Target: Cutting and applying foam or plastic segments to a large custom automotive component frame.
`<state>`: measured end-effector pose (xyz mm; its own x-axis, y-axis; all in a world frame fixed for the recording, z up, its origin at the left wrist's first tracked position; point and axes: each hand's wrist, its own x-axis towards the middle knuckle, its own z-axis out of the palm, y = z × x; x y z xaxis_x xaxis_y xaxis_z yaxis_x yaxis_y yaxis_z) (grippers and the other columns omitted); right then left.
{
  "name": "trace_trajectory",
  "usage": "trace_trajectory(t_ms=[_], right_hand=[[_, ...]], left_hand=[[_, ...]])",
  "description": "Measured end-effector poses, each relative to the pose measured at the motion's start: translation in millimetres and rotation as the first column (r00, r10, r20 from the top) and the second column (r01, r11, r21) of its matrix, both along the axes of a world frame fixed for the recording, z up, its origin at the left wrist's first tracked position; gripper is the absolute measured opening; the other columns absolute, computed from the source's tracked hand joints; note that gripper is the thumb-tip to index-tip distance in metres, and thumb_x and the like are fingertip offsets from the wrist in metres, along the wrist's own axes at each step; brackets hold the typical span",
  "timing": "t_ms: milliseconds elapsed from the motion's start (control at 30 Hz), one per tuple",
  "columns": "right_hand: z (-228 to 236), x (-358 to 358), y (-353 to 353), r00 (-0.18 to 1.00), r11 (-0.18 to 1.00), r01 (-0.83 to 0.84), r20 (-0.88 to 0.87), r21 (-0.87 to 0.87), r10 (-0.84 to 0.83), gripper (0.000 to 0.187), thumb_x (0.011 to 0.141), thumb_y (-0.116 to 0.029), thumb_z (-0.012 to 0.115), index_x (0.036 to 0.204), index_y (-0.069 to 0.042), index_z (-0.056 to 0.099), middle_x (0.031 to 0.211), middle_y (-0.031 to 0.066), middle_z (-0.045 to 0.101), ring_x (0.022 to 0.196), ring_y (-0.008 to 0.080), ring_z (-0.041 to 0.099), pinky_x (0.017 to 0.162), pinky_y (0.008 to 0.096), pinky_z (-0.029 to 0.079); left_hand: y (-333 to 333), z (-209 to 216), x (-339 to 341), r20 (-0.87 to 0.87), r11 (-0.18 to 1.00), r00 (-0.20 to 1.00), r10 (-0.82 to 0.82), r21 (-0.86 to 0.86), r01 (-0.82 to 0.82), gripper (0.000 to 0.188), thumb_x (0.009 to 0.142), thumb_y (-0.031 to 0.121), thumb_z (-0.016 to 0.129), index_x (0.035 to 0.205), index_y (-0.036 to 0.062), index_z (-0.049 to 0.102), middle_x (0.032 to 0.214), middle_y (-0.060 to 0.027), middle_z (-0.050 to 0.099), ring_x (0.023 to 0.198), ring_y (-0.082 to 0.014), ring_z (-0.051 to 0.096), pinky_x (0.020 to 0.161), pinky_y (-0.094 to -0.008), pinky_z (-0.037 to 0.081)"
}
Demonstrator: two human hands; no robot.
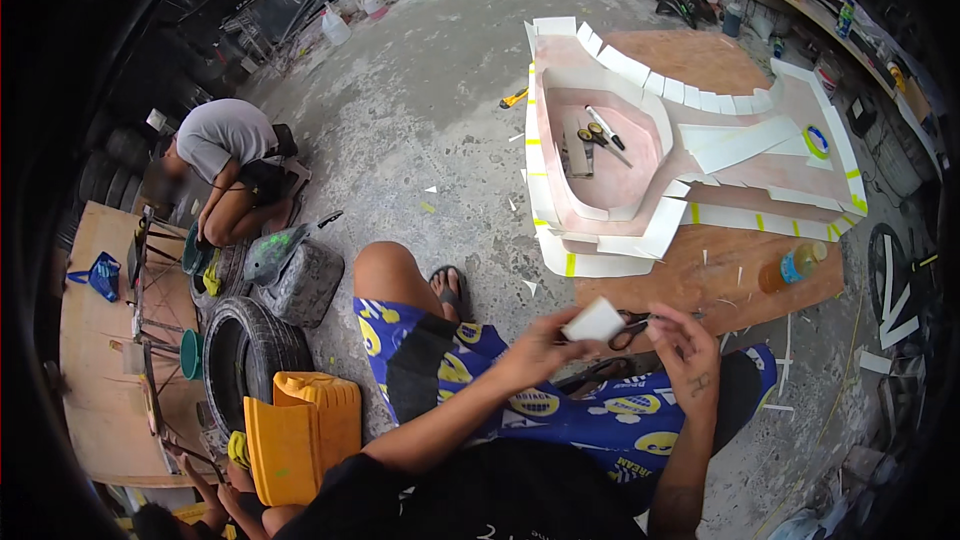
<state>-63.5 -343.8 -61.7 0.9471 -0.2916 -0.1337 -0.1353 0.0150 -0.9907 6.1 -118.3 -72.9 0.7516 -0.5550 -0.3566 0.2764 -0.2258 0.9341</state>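
Observation:
My left hand (540, 348) pinches a small white piece of card (594, 321) above my lap. Close to its right, my right hand (686, 348) has its fingers curled at a pair of dark-handled scissors (628, 332). The handle loops show between the two hands; the blades are hard to make out. Beyond my hands lies a large pinkish mould (610, 195), edged with white card strips held by yellow tape. Inside its hollow rest another pair of scissors (590, 137), a white marker (597, 114) and a flat tool (578, 152).
A roll of yellow tape (817, 141) lies on the mould. A bottle of amber liquid (793, 267) lies on the brown board (660, 290). At left are a cut yellow container (305, 430), a tyre (250, 345) and a crouching person (225, 155). Another person's arms (215, 500) show at lower left.

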Motion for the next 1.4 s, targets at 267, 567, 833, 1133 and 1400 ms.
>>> trace_trajectory(t_ms=[267,567,833,1133,1400], right_hand=[[54,147,56,0.894,0.866,-0.434,-0.005,-0.247,0.447,0.031,0.087,-0.015,0.078,0.114,0.0,0.07,0.099,0.0119,0.071,0.087,0.0186,0.07,0.078,0.0299,0.055],[29,207,118,0.436,0.467,-0.876,-0.211,0.123,0.875,0.043,0.095,-0.037,0.068,0.119,-0.001,0.065,0.111,0.0169,0.067,0.104,0.0316,0.066,0.09,0.0387,0.053],[-31,223,181,0.744,0.778,-0.494,-0.273,0.388,0.609,0.041,0.094,-0.033,0.071,0.119,-0.002,0.066,0.104,0.0164,0.071,0.099,0.0236,0.069,0.087,0.0334,0.053],[-74,252,242,0.896,0.636,0.421,-0.404,0.647,-0.183,0.039,0.096,-0.014,0.069,0.132,-0.002,0.057,0.128,0.0099,0.064,0.117,0.016,0.062,0.102,0.0304,0.051],[-89,273,271,0.689,0.193,0.623,-0.415,0.758,-0.594,0.031,0.094,-0.008,0.07,0.122,-0.002,0.06,0.115,0.0092,0.067,0.098,0.0193,0.067,0.087,0.0356,0.057]], left_hand=[[64,63,111,-0.32,0.661,0.742,0.589,-0.337,-0.67,0.044,0.086,-0.005,0.06,0.129,-0.0023,0.051,0.103,-0.011,0.064,0.095,-0.0217,0.065,0.093,-0.0422,0.054],[85,16,221,-0.476,0.643,0.661,0.58,-0.232,-0.73,0.036,0.088,-0.001,0.06,0.124,-0.0059,0.057,0.11,-0.0159,0.068,0.102,-0.0234,0.066,0.096,-0.0358,0.051],[91,-42,361,-0.397,0.921,0.882,0.252,-0.182,-0.345,0.026,0.085,-0.002,0.066,0.11,-0.0011,0.06,0.099,-0.0048,0.066,0.089,-0.0119,0.063,0.085,-0.0267,0.049],[81,-74,380,-0.554,0.971,0.819,-0.147,-0.24,0.012,0.027,0.087,-0.003,0.066,0.113,-0.0004,0.059,0.102,-0.0063,0.065,0.094,-0.0147,0.063,0.088,-0.0292,0.05],[85,-71,347,-0.652,0.977,0.729,-0.209,-0.171,0.127,0.032,0.091,0.002,0.065,0.122,-0.001,0.057,0.112,-0.0094,0.066,0.105,-0.0166,0.063,0.092,-0.0303,0.049]])
